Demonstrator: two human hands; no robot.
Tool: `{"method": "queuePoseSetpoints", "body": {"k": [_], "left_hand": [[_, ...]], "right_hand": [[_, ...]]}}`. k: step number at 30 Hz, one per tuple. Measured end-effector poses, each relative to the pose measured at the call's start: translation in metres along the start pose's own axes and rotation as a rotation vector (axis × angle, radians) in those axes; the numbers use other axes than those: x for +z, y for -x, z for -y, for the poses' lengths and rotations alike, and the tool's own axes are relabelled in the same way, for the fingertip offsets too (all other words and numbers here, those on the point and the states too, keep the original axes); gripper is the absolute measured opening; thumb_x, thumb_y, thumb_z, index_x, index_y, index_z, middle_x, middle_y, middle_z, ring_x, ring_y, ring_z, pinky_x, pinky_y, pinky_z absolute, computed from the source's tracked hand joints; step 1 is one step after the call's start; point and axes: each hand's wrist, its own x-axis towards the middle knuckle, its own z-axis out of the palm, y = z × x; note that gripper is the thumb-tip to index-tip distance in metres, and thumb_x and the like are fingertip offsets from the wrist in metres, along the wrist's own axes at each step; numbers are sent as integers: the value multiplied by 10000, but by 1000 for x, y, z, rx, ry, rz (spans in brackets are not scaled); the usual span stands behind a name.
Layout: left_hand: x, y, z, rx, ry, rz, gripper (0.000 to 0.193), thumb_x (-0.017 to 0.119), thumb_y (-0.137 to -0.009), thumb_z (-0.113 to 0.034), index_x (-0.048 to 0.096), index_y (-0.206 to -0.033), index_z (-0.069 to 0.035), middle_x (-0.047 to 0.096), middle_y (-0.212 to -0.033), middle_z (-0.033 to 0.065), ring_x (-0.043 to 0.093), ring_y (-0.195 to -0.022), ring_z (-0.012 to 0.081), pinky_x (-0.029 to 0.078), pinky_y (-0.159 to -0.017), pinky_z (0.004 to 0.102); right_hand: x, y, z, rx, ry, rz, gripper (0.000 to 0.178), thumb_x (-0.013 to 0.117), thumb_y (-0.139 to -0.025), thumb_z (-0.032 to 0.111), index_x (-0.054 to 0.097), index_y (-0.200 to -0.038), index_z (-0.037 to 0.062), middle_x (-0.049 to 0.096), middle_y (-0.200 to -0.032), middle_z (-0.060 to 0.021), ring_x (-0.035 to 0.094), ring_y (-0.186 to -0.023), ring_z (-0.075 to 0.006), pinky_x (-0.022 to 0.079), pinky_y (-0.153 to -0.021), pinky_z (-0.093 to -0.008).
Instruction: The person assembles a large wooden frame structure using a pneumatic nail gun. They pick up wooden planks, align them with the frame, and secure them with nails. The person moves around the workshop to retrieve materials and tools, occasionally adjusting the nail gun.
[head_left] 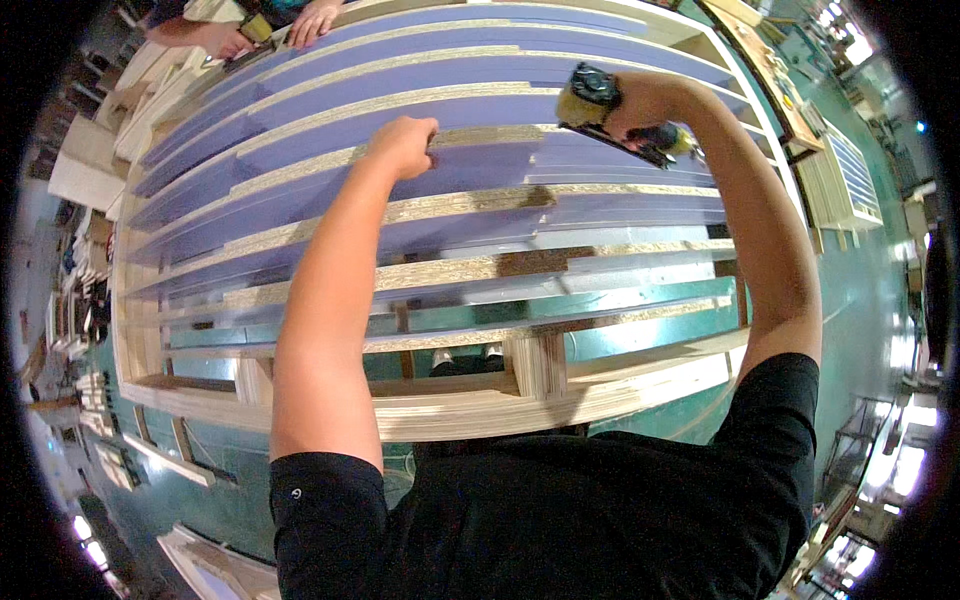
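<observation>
My right hand point(640, 108) is wrapped round a yellow and black nail gun point(592, 98), which I hold over the right part of a large wooden frame point(480, 408). Long slats of pressed chipboard point(440, 205) run across the frame, with purple-blue strips point(470, 165) between them. Over the middle slats my left hand point(402, 148) is closed, its fingers curled; what they hold, if anything, is hidden. Dark shadows of my arms and the tool fall on the slats.
At the far left another person's hand point(316, 22) rests on the frame, and their other hand grips a yellow and black tool point(257, 28). A wooden bench point(765, 75) stands at the far right, near a stack of slatted panels point(848, 180). Timber pieces point(165, 460) lie on the left.
</observation>
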Motion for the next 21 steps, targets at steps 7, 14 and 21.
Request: {"method": "queuePoseSetpoints", "body": {"k": [7,14,21], "left_hand": [[4,-8,0,132,-24,-22,486,796,-770,-263,624,-1184,-76,675,-1147,207,622,-1107,408,512,-916,503],[6,-39,-8,149,-97,20,729,792,-736,-235,521,-1370,1,577,-1334,253,555,-1239,396,454,-1033,460],[-8,-7,-40,341,-29,45,524,772,-772,-117,552,-1216,56,609,-1154,207,580,-1089,363,433,-991,396]], "right_hand": [[99,253,-48,183,-531,-497,222,757,-844,124,665,-1015,15,686,-822,-61,667,-656,-149,550,-575,-308],[462,467,-61,654,-1549,-943,377,778,-871,301,648,-1083,18,678,-927,-86,655,-800,-194,570,-783,-408],[727,522,14,1317,-1912,-1406,294,728,-795,88,576,-1037,23,613,-864,-96,602,-688,-184,493,-582,-372]]}}
